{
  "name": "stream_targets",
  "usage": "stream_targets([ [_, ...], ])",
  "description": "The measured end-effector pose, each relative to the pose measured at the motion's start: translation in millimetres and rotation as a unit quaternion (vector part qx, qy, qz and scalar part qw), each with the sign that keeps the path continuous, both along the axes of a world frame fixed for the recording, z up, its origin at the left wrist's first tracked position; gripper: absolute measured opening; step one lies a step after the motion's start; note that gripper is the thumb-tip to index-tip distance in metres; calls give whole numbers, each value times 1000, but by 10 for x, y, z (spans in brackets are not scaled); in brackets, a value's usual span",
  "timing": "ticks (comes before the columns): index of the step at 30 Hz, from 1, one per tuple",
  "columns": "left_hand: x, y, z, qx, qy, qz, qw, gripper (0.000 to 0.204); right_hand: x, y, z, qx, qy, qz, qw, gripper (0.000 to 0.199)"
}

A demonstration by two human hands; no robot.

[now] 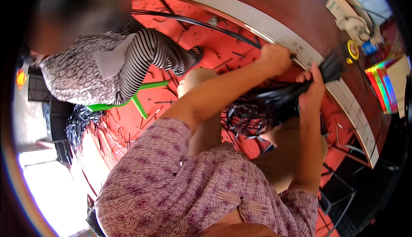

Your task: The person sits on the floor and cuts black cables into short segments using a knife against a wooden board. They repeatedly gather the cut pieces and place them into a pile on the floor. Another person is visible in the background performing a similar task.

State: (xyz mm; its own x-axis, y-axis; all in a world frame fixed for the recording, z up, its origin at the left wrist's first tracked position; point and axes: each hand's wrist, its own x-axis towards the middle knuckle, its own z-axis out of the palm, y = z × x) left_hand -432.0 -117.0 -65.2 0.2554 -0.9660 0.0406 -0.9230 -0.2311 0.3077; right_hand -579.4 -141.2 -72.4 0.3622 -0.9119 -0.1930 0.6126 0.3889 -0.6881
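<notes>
Many black strips [281, 97] are bunched in my right fingers [316, 73], which close around them, their ends over the pale-edged counter [296, 14]; my left fingers [284, 57] curl tight near that counter, on what I cannot tell.

Apparently black strips [288, 93], red floor [195, 36]

The black strips [281, 96] blur at their tips. Whatever the left hand [276, 60] may hold is hidden. A co-worker's head [81, 16] is blurred.
</notes>
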Motion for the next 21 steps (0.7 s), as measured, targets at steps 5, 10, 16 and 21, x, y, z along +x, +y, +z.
stream_targets([
  [5, -98, 40, -12, -67, -9, -11, 998, 24, -78, 2, -7, -7, -21, -13, 1000, 19],
  [10, -284, 105, 30, -24, -6, -67, 997, 27, 1, 88, 92, -13, 34, 2, 999, 30],
  [16, -288, -13, 0, -6, -15, -70, 997, 29, -28, 52, 18, -12, 20, 9, 1000, 29],
  [21, -224, 36, -37, -49, 6, -52, 997, 29, 85, 88, 93, -17, 16, -21, 1000, 26],
])
